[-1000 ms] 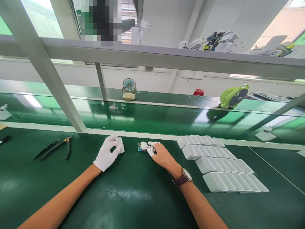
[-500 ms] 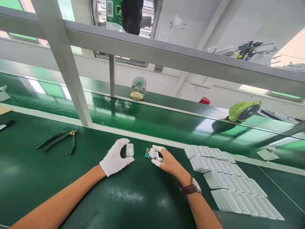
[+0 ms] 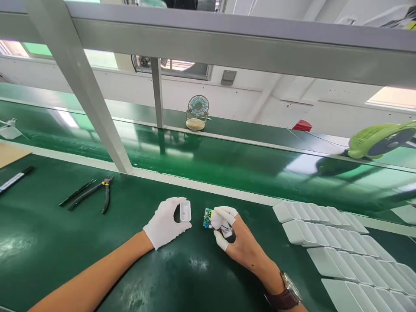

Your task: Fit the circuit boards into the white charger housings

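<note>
My left hand (image 3: 164, 225), in a white glove, is closed around a small white plastic shell (image 3: 185, 211) with its hollow side turned toward the right. My right hand (image 3: 235, 240), with white finger cots on thumb and fingertips and a brown watch on the wrist, pinches a small green circuit board (image 3: 207, 217) fitted with white and dark parts. Shell and board are held a few centimetres apart, just above the dark green bench mat (image 3: 81, 242).
Rows of white shells (image 3: 328, 236) lie on the mat to the right. Pliers (image 3: 105, 197) and tweezers (image 3: 78, 192) lie at the left, a marker (image 3: 14, 178) farther left. Behind runs a green conveyor (image 3: 227, 162) with a small desk fan (image 3: 197, 112) and a lime fan (image 3: 378, 141).
Both hands lifted their parts off the mat and drew closer to me. The shell turned so its hollow faces the board. The view tilted down and left.
</note>
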The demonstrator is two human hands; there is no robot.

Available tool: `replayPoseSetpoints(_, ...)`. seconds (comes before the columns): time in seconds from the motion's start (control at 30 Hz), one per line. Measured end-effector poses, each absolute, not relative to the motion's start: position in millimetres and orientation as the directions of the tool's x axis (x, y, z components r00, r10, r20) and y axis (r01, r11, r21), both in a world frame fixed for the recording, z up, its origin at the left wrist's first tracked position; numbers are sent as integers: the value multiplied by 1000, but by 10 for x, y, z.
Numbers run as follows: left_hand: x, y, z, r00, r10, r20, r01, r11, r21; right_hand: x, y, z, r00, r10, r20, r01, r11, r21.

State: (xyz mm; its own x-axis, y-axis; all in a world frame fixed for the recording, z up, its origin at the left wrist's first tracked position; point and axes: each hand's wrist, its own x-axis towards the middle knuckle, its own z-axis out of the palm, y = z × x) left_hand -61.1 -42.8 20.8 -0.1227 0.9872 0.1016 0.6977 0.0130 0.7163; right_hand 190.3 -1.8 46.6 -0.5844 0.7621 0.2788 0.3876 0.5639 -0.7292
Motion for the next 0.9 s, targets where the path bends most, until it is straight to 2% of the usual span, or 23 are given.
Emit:
replayPoseSetpoints(0.17, -653, -451, 280, -72, 992, 106, 559, -48, 828, 1865, -72, 477, -522, 796, 306, 389, 542, -745)
replayPoseSetpoints(0.27, -660, -460, 291, -9, 991, 136, 530, -111, 841, 1860, -74, 467, -476, 804, 356, 367, 549, -751)
replayPoseSetpoints(0.43, -594, -444, 252, -108, 973, 204, 628, -92, 773, 1861, -59, 394, -387, 829, 403, 358, 538, -763)
replayPoseSetpoints(0.6, -583, -413, 227, -150, 954, 259, 729, -70, 681, 1838, -75, 337, -313, 876, 367, 331, 463, -822)
replayPoseSetpoints(0.9, -771, -296, 260, -249, 916, 314, 815, 23, 579, 1842, -43, 325, -323, 874, 363, 378, 471, -797)
